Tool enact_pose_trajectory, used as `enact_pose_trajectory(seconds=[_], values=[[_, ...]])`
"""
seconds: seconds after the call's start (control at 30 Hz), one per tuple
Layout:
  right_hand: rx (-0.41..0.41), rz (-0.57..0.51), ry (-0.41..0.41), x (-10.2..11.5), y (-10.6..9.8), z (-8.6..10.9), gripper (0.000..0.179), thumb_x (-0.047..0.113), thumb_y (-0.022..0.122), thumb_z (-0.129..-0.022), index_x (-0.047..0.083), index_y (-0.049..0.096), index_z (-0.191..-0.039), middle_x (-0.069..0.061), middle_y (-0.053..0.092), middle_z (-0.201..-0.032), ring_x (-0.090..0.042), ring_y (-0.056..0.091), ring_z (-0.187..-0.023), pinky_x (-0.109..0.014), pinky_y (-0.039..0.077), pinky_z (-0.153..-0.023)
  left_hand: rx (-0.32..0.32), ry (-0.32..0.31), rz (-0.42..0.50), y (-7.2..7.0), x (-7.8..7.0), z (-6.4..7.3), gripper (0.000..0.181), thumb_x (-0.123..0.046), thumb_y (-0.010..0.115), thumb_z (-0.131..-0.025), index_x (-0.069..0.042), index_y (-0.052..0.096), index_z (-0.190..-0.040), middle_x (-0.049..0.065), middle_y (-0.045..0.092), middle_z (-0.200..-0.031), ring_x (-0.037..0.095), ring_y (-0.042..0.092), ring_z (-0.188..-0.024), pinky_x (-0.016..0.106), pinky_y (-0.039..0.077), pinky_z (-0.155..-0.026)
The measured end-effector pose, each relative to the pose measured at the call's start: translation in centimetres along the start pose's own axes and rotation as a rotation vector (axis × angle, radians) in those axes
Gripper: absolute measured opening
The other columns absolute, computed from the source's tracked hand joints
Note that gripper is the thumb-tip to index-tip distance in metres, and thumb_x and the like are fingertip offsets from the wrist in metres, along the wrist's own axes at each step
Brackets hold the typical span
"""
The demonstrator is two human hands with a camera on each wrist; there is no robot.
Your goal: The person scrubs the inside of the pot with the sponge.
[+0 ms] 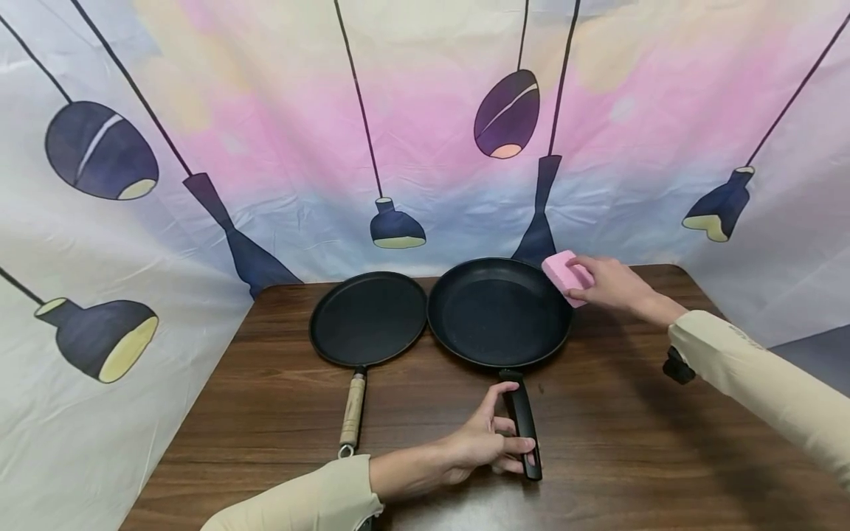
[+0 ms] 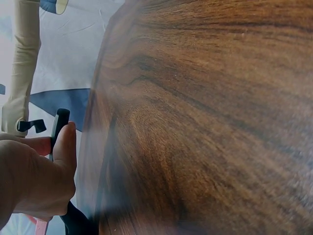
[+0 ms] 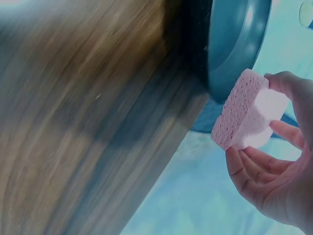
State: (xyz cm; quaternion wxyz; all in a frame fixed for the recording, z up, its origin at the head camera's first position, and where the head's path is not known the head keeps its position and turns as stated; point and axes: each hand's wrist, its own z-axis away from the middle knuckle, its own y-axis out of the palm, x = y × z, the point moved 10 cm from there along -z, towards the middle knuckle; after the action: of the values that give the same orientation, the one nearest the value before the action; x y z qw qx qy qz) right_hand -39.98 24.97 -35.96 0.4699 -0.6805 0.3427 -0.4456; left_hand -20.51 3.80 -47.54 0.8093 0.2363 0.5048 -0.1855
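A deep black frying pan (image 1: 498, 313) stands at the back of the table, its black handle (image 1: 523, 420) pointing toward me. My left hand (image 1: 481, 442) grips that handle, thumb and fingers on either side of it; the left wrist view shows the handle (image 2: 59, 122) between them. Beyond the pan's right rim my right hand (image 1: 614, 284) pinches a pink sponge (image 1: 567, 276) by its edges. In the right wrist view the porous face of the sponge (image 3: 239, 107) overlaps the pan's outer edge (image 3: 234, 49). The sponge is tilted, its far corner over the rim.
Left of the frying pan lies a flat black pan (image 1: 368, 317) with a wooden handle (image 1: 353, 409), their rims side by side. Both sit on a brown wooden table (image 1: 611, 442). A cloth backdrop (image 1: 265, 110) printed with lamps hangs right behind the table's back edge.
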Motion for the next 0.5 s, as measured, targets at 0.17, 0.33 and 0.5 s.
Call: enact_pose_trajectory(seconds=[0.17, 0.33, 0.5], values=[[0.004, -0.008, 0.092, -2.6, 0.0, 0.3, 0.065, 0.030, 0.076, -0.090, -0.003, 0.052, -0.141, -0.034, 0.063, -0.124, -0.040, 0.060, -0.095, -0.055, 0.052, -0.079, 0.003, -0.005, -0.001, 0.0, 0.1, 0.0, 0.082, 0.005, 0.069, -0.094, -0.032, 0.027, -0.153, 0.013, 0.071, -0.100, 0.025, 0.076, -0.085, 0.040, 0.065, -0.080], [0.029, 0.004, 0.158, -4.8, 0.4, 0.8, 0.066, 0.033, 0.076, -0.090, -0.003, 0.052, -0.140, -0.034, 0.063, -0.123, -0.041, 0.059, -0.095, -0.056, 0.053, -0.077, 0.004, -0.010, -0.001, -0.1, 0.1, 0.1, 0.082, 0.005, 0.068, -0.094, -0.032, 0.026, -0.154, 0.013, 0.071, -0.102, 0.024, 0.075, -0.086, 0.040, 0.065, -0.080], [0.072, 0.017, 0.189, -6.2, 1.3, 1.3, 0.065, 0.035, 0.074, -0.092, -0.005, 0.051, -0.137, -0.034, 0.063, -0.117, -0.040, 0.059, -0.089, -0.057, 0.053, -0.075, 0.006, -0.014, 0.010, -0.1, 0.2, 0.2, 0.082, 0.005, 0.068, -0.094, -0.032, 0.026, -0.153, 0.013, 0.071, -0.103, 0.022, 0.074, -0.084, 0.040, 0.065, -0.080]])
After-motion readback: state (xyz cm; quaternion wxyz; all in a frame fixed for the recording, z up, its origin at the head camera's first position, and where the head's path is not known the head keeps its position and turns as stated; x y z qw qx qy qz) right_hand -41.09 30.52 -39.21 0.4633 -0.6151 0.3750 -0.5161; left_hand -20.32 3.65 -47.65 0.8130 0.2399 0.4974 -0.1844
